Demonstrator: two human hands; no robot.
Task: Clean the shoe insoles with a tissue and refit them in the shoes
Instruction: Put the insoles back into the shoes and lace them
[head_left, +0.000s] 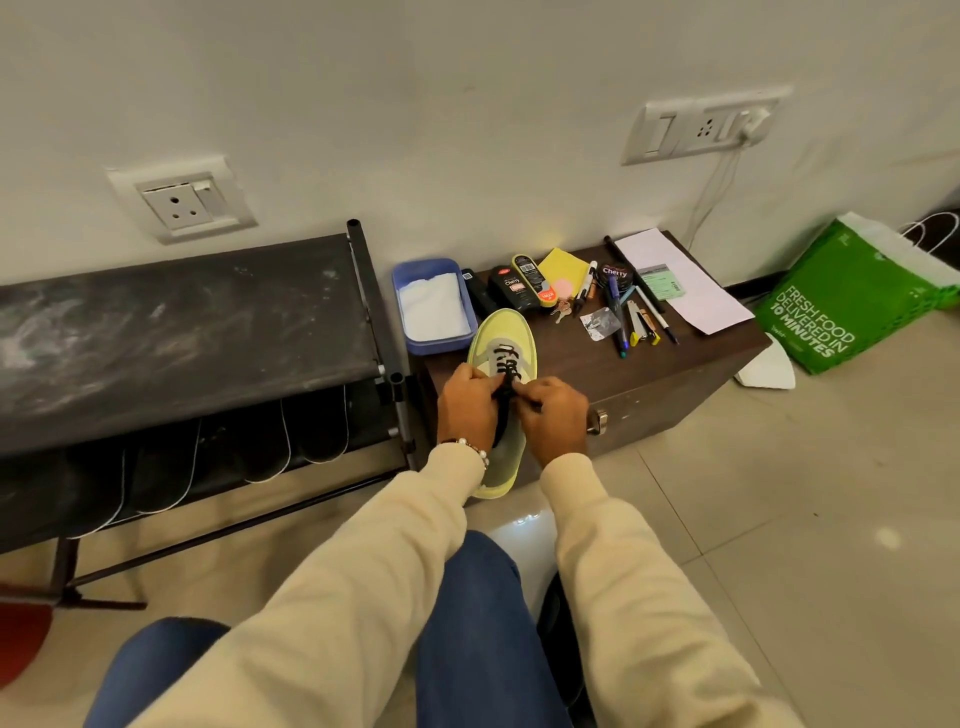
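Nearest the camera, two cream sleeves reach forward over blue-jeaned knees to a yellow-green shoe (503, 338) standing on the near left corner of a dark wooden chest (675, 374), heel overhanging the front edge, toe pointing at the wall. The left hand (470, 402) and right hand (553, 413) sit knuckles-up on either side of the shoe's throat, fingers curled, each pinching the black laces (508, 366) — the thumbs meet near the middle. A beaded bracelet circles the left wrist.

Just past the toe, a blue plastic tub (415, 275) holds a folded white tissue (434, 306); tub and toe are almost touching. To the right lie shoe-polish bottles (524, 286), a yellow cloth (563, 262), pens (631, 317) and a white paper (680, 280) — the chest's middle front is bare.

Left of the chest, close against it, stands a black rack (182, 306) with dark insoles (291, 431) hanging below. Bare tiled floor opens to the right, up to a green bag (841, 306) by the wall.
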